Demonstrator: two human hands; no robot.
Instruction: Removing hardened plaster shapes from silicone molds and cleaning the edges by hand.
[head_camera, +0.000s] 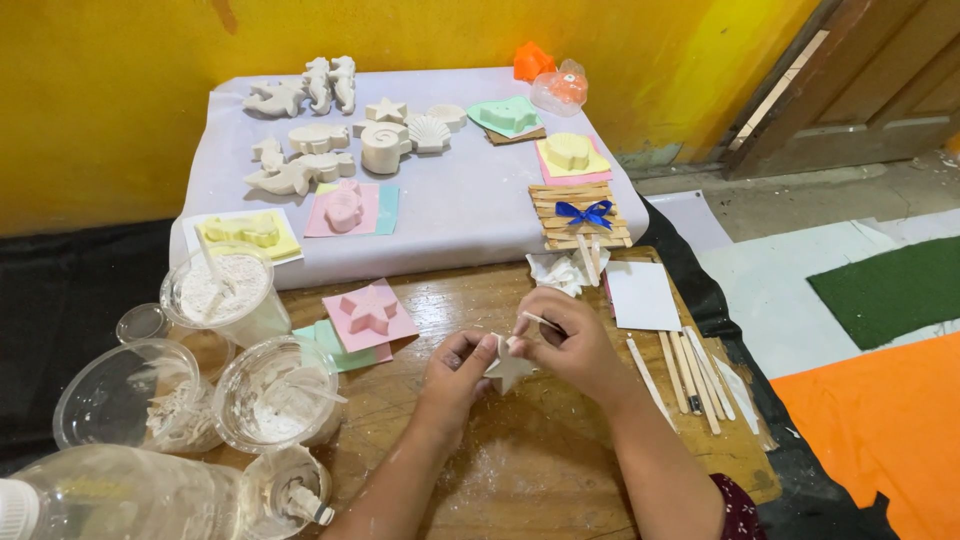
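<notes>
While the far part of the scene is taken by a white cloth (470, 200) with many plaster sea figures on it, the near part is a wooden board (540, 470) with clear plastic cups (275, 395) of white powder at the left and loose wooden sticks (690, 375) at the right. In the middle of the board the left hand (455, 375) is closed on a small white plaster star (508, 368), pinching it at its left side. The right hand (570, 345) touches the star from the right and far side, its fingers pressed together on a thin stick (541, 320) whose long axis runs left to right, just above the star.
</notes>
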